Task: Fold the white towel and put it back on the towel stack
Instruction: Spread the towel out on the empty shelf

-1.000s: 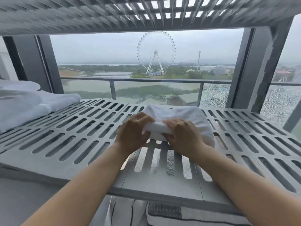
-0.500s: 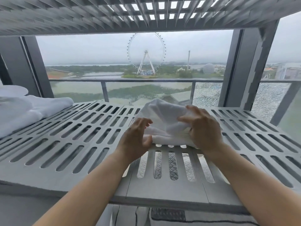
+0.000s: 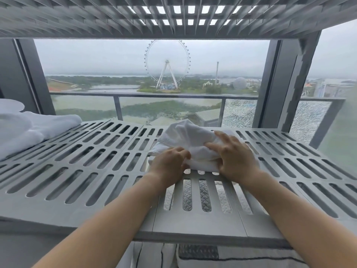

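Observation:
A white towel [image 3: 190,140] lies bunched and partly folded on the grey slotted shelf [image 3: 81,163], a little right of centre. My left hand [image 3: 170,163] grips its near left edge with curled fingers. My right hand [image 3: 234,155] presses down on the towel's right side, fingers spread over the cloth and thumb under its near edge. The towel stack [image 3: 29,128] of folded white towels sits at the far left end of the same shelf, well apart from both hands.
Another slotted shelf [image 3: 173,16] hangs close overhead. Behind the rack are a window, a balcony railing [image 3: 170,95] and dark upright posts [image 3: 278,84]. Striped white fabric [image 3: 222,256] lies on the level below.
The towel was lifted and loosened half a second ago and is now pushed back down on the shelf. Both hands have closed in on it; the view shifted slightly left.

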